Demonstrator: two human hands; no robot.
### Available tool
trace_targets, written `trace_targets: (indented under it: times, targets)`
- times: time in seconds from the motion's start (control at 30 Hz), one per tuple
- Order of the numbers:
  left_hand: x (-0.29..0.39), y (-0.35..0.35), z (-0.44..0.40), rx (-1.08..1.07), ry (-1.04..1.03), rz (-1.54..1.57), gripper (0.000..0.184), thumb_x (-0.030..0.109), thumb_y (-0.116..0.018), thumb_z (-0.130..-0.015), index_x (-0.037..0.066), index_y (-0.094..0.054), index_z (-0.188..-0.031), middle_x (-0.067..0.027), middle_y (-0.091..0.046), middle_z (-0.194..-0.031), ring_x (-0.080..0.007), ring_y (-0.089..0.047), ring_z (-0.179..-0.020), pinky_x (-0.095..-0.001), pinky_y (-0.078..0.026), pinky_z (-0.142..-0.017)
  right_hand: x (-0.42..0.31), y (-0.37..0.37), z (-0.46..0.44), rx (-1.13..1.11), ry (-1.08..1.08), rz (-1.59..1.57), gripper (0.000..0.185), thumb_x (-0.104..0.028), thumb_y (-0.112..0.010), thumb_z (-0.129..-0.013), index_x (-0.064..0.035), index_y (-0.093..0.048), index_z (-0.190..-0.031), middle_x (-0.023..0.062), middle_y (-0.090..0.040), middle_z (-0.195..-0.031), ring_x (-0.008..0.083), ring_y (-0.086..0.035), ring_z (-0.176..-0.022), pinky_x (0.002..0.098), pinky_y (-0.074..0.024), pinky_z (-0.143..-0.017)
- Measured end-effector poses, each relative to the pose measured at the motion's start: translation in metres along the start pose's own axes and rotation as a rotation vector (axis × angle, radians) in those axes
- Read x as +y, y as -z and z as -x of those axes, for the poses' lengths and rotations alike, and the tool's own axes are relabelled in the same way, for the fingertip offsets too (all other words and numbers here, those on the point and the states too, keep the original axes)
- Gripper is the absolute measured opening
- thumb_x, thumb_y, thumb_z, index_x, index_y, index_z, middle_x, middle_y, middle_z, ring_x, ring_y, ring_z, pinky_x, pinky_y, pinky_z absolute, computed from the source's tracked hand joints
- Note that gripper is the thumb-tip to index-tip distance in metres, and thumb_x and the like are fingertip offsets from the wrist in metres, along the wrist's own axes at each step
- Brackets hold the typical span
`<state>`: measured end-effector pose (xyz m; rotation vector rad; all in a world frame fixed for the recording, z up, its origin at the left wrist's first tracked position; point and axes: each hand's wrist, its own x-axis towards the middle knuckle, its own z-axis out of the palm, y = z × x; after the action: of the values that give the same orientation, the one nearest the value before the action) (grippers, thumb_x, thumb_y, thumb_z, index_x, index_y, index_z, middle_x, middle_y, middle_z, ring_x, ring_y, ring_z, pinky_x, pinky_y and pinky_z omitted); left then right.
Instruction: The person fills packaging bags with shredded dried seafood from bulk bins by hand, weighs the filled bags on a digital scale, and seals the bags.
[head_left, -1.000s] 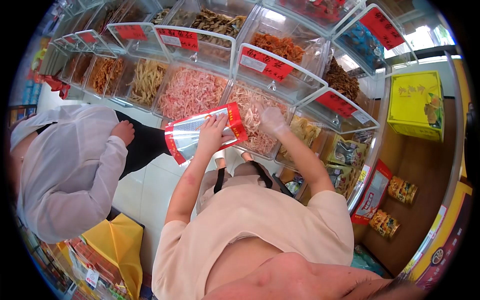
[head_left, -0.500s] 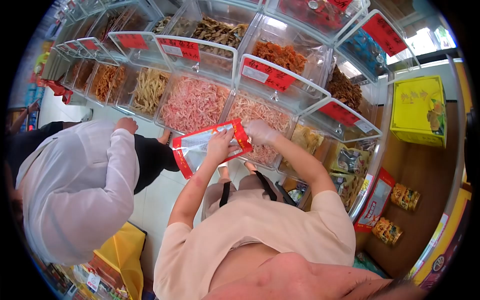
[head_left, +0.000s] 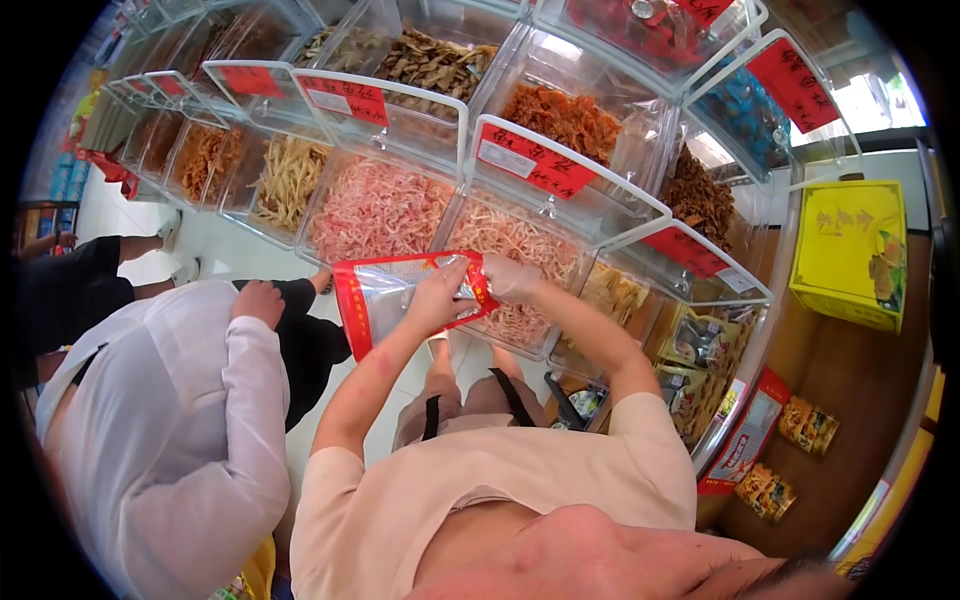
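Observation:
Held in front of me over the lower bins is a red-edged, silver pouch [head_left: 388,292]. My left hand [head_left: 440,300] grips it near its right end, fingers bent across its face. My right hand [head_left: 510,280], in a thin clear glove, is closed at the pouch's right end; its fingertips are partly hidden there. Just beyond the hands lie a bin of pale pink dried shreds [head_left: 520,235] and a bin of pinker shreds [head_left: 385,210].
Clear bins with red labels [head_left: 535,160] rise in tiers ahead. A person in a white top [head_left: 170,400] stands at my left. To the right, a shelf holds a yellow box [head_left: 848,255], packets [head_left: 685,395] and jars [head_left: 808,425].
The pouch has tilted flatter, its left end swinging upward, with both hands staying at its right end. My view has shifted slightly, and another person's legs show more at far left.

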<state>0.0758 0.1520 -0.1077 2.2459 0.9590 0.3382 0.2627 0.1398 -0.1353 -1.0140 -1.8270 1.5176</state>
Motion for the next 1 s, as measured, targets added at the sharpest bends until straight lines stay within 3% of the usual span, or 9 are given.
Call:
trace_targets:
  times: [0.07,0.17,0.27,0.33,0.5,0.63,0.73,0.8,1.0]
  targets:
    - [-0.015,-0.008,-0.004,-0.127,0.059,0.026,0.07,0.026,-0.077,-0.063,0.003,-0.048,-0.123,-0.0153,-0.054,-0.121,-0.0304,-0.054,-0.108,-0.0367,-0.045,-0.089,0.021,-0.009,0.003,0.052,0.042,-0.01,0.029,-0.01,-0.057,-0.074,-0.0047,-0.059,-0.102,0.0177,-0.064,-0.093,0.0308,-0.06,-0.089,0.0367,-0.0459,-0.078]
    - [-0.027,-0.018,-0.002,-0.099,-0.018,0.034,0.064,0.025,-0.076,-0.065,0.005,-0.051,-0.12,-0.0147,-0.056,-0.119,-0.0308,-0.056,-0.105,-0.0369,-0.046,-0.087,0.047,-0.02,0.019,0.014,-0.247,0.088,0.033,-0.003,-0.055,-0.076,-0.0033,-0.057,-0.11,0.0172,-0.06,-0.107,0.0291,-0.057,-0.097,0.0362,-0.044,-0.083]
    - [-0.024,-0.016,-0.002,-0.059,-0.022,0.021,0.059,0.025,-0.074,-0.066,0.006,-0.053,-0.117,-0.0155,-0.058,-0.114,-0.032,-0.057,-0.101,-0.0386,-0.047,-0.083,0.025,0.005,0.044,0.117,-0.126,0.028,0.039,-0.001,-0.056,-0.075,-0.0021,-0.054,-0.114,0.016,-0.06,-0.11,0.028,-0.055,-0.103,0.0361,-0.0429,-0.085]
    - [-0.022,-0.012,-0.003,-0.141,0.188,-0.01,0.058,0.027,-0.073,-0.066,0.007,-0.053,-0.117,-0.0148,-0.06,-0.11,-0.0329,-0.058,-0.098,-0.0397,-0.048,-0.08,0.01,0.002,0.06,0.292,-0.102,-0.069,0.042,-0.004,-0.06,-0.077,-0.0031,-0.053,-0.119,0.0139,-0.058,-0.116,0.0271,-0.05,-0.113,0.0342,-0.04,-0.092]
    - [-0.015,-0.015,-0.01,-0.109,0.056,-0.062,0.054,0.028,-0.073,-0.068,0.004,-0.057,-0.114,-0.0146,-0.06,-0.111,-0.0308,-0.057,-0.102,-0.0389,-0.046,-0.084,0.005,0.001,0.091,0.566,-0.261,0.619,0.086,-0.036,-0.08,-0.06,0.0037,-0.042,-0.127,0.0207,-0.039,-0.135,0.0316,-0.042,-0.123,0.0338,-0.0352,-0.101]
    - [-0.015,-0.024,-0.013,-0.155,-0.036,-0.176,0.058,0.029,-0.073,-0.067,0.005,-0.054,-0.117,-0.0129,-0.059,-0.114,-0.0289,-0.055,-0.107,-0.0378,-0.044,-0.089,0.012,-0.026,0.084,0.4,-0.456,0.849,0.096,-0.037,-0.082,-0.053,0.0064,-0.041,-0.127,0.0222,-0.04,-0.133,0.035,-0.046,-0.117,0.0383,-0.0376,-0.098]
    - [-0.018,-0.026,-0.014,-0.175,-0.079,-0.248,0.059,0.029,-0.073,-0.066,0.006,-0.054,-0.117,-0.012,-0.059,-0.116,-0.0279,-0.054,-0.11,-0.0376,-0.043,-0.091,0.021,-0.038,0.069,0.441,-0.452,0.624,0.084,-0.025,-0.079,-0.058,0.0049,-0.041,-0.127,0.0213,-0.045,-0.126,0.0372,-0.049,-0.11,0.0394,-0.0408,-0.093]
    - [-0.021,-0.024,-0.012,-0.188,-0.089,-0.278,0.059,0.029,-0.073,-0.066,0.006,-0.054,-0.117,-0.0118,-0.058,-0.117,-0.0275,-0.053,-0.112,-0.0375,-0.043,-0.092,0.054,-0.045,0.062,0.457,-0.403,0.645,0.053,-0.013,-0.074,-0.055,0.0014,-0.057,-0.104,0.0172,-0.056,-0.103,0.0348,-0.056,-0.093,0.0411,-0.0451,-0.082]
    - [-0.013,-0.012,-0.008,-0.229,-0.041,-0.205,0.067,0.029,-0.075,-0.063,0.005,-0.051,-0.121,-0.0133,-0.055,-0.122,-0.0294,-0.051,-0.114,-0.0385,-0.042,-0.094,0.025,-0.01,0.045,0.199,-0.199,0.476,0.034,-0.005,-0.066,-0.061,0.0005,-0.06,-0.094,0.0186,-0.058,-0.096,0.0361,-0.057,-0.091,0.0401,-0.0472,-0.077]
